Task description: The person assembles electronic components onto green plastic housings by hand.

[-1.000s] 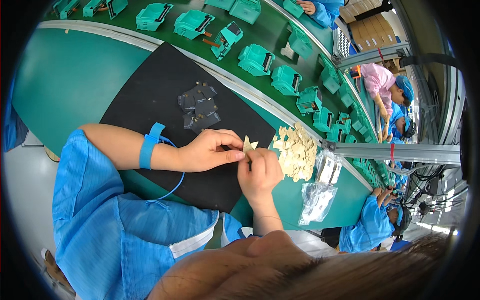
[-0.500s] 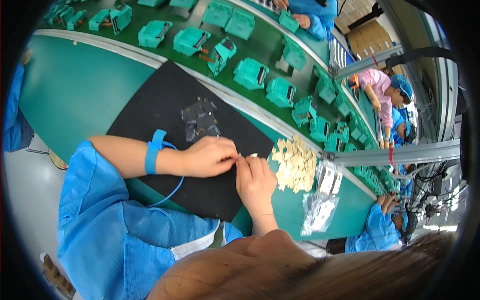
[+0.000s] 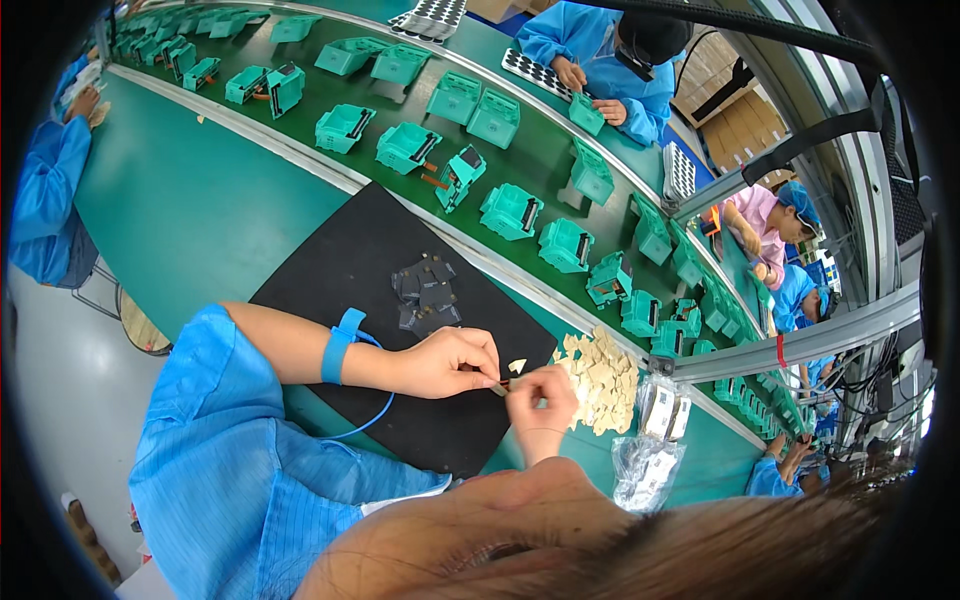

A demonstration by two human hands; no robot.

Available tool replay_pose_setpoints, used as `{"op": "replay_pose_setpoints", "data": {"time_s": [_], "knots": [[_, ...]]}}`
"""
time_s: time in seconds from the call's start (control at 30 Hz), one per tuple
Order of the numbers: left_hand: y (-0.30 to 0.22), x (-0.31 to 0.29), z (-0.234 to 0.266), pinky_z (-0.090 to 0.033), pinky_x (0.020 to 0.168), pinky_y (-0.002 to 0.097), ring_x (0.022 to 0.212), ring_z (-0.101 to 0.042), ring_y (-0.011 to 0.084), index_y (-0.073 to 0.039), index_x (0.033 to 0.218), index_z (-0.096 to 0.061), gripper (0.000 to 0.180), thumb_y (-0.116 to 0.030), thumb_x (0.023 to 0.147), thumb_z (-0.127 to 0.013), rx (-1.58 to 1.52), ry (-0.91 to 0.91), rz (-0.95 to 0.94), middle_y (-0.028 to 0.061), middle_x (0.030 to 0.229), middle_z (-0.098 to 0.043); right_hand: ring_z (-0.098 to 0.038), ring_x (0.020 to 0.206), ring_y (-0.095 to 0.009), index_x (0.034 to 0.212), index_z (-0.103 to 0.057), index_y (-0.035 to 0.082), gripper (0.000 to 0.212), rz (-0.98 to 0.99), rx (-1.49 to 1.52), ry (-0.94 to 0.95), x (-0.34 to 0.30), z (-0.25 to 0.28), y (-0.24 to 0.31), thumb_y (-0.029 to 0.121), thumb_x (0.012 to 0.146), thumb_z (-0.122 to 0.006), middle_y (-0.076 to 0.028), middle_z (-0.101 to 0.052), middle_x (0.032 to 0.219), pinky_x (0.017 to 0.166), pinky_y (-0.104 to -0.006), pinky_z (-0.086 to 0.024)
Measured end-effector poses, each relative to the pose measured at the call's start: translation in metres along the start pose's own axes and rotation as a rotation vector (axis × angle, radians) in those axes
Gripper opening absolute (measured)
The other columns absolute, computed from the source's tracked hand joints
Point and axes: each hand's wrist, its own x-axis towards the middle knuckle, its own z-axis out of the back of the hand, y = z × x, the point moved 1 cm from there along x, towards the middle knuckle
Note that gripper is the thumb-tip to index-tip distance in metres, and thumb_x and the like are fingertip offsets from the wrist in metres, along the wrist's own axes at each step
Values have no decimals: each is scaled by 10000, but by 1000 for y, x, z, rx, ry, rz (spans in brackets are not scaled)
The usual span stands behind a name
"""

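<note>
Over the black mat (image 3: 330, 250) my two hands meet, fingertip to fingertip. My left hand (image 3: 450, 362), with a blue band (image 3: 340, 345) and cord at its wrist, is closed in a pinch. Thumb and forefinger of my right hand (image 3: 542, 405) pinch from the other side, bent into a ring. Something small and narrow shows between the fingertips, too small to name. Just beyond them lies a cream-coloured scrap (image 3: 517, 366). A loose group of small, flat black pieces (image 3: 425, 290) rests on the mat past my left hand.
Right of the mat spreads a heap of cream-coloured pieces (image 3: 602, 385), beside clear plastic bags (image 3: 648, 470) with white and dark contents. A green conveyor carrying several teal housings (image 3: 511, 211) runs beyond a metal rail (image 3: 480, 262). Blue-sleeved co-workers (image 3: 600, 60) sit across it and at far left.
The view has shifted, so the bench sits lower in it. My right hand has turned and its fingers are more bent. The cream scrap beyond the fingertips is now plainly visible.
</note>
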Motion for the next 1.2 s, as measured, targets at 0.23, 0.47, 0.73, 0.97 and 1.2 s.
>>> {"op": "replay_pose_setpoints", "data": {"time_s": [0.23,0.47,0.73,0.97,1.2], "knots": [[5,-1,-8,-453,611,210,727,-544,82,15,971,-600,127,-76,888,-573,-380,35,294,35,860,-588,-554,755,-285,682,-564,24,86,-3,-990,12,-4,55,-74,101,700,-597,-119,-571,738,548,-383,-452],[14,1,-15,-479,652,231,726,-572,102,3,961,-571,101,-56,880,-578,-538,1,300,81,887,-624,-553,779,-306,791,-601,17,114,44,-793,-115,4,46,-3,81,703,-635,-109,-555,768,688,-382,-463],[7,0,-15,-503,700,255,781,-614,132,7,963,-564,105,-54,879,-578,-648,-5,328,92,901,-636,-486,500,-102,781,-597,-7,90,-189,196,69,-14,0,3,19,758,-680,-87,-554,725,436,-231,-380],[6,-1,-18,-511,732,272,797,-616,138,3,970,-571,110,-67,885,-573,-758,-39,354,90,915,-637,-550,554,-201,807,-593,27,155,139,-264,-111,-15,0,21,26,712,-716,-81,-559,726,461,-286,-427],[3,0,-18,-481,789,270,889,-571,143,-14,886,-651,75,7,815,-635,-755,-23,270,69,990,-556,-576,581,-227,783,-587,23,146,239,-234,-84,-18,0,18,-8,692,-697,-95,-590,774,473,-296,-454]]}}
